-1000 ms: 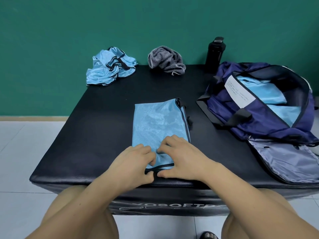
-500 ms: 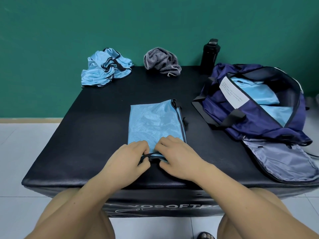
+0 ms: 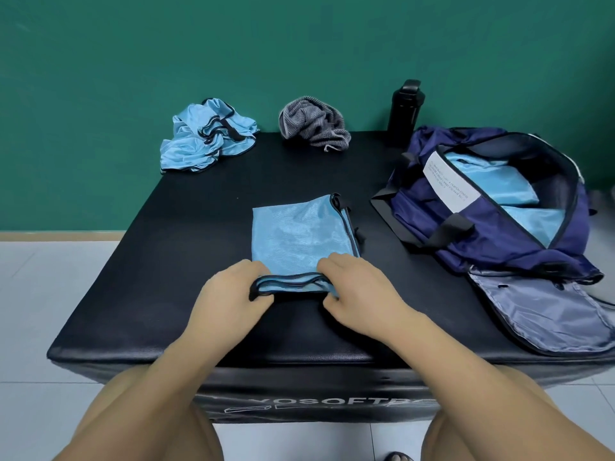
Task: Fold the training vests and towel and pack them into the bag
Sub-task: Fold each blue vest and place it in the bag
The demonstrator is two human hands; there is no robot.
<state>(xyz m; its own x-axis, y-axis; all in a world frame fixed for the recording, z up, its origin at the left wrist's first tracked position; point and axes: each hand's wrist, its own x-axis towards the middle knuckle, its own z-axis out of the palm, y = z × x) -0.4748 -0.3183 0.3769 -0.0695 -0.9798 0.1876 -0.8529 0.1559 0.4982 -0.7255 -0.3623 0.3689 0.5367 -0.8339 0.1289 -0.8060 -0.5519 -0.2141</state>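
A light-blue training vest (image 3: 299, 237) with black trim lies folded into a narrow strip in the middle of the black padded table (image 3: 186, 261). My left hand (image 3: 233, 294) pinches its near left corner and my right hand (image 3: 359, 287) pinches its near right corner, the near edge lifted slightly off the table. A crumpled pile of blue vests (image 3: 206, 134) sits at the far left, and a grey striped towel (image 3: 314, 126) lies bunched at the far middle. The navy bag (image 3: 499, 227) lies unzipped at the right, with folded blue vests (image 3: 499, 188) inside.
A black bottle (image 3: 404, 111) stands at the far edge beside the bag. The bag's grey lining flap (image 3: 539, 311) spreads toward the near right corner. A green wall stands behind the table and white floor tiles lie to the left.
My hands have moved apart from the middle of the vest's near edge to its two near corners and raised that edge a little off the table.
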